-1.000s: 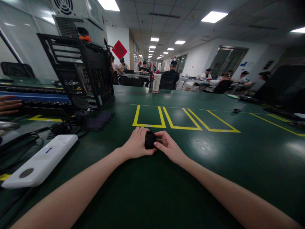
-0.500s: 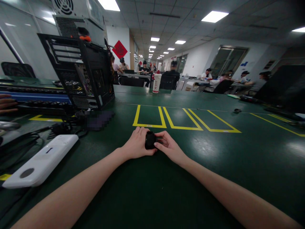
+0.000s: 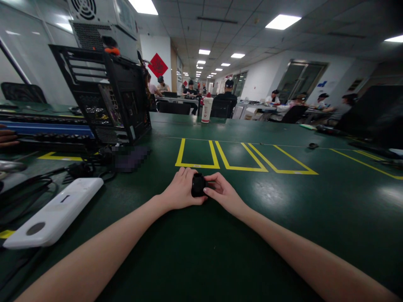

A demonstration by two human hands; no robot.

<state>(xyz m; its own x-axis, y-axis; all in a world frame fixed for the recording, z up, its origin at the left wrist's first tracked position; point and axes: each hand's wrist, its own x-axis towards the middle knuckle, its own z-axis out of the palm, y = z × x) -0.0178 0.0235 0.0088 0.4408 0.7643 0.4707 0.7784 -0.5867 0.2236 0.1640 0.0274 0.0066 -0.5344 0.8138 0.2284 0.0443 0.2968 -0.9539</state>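
Note:
A small, black, rounded object is between my two hands over the green table; its exact kind does not show. My left hand curls round its left side, thumb below and fingers above. From the right, my right hand grips its edge between thumb and bent fingers. Just beyond my hands are boxes of yellow tape stuck on the tabletop.
An open black computer case stands at the left, near a white flat device and black cables. A white cup is at the back, a small dark ring to the right. Another person's hand shows far left.
My hands and the black object hold almost the same place. At the far left, the other person's hand has drawn slightly toward the edge of the view.

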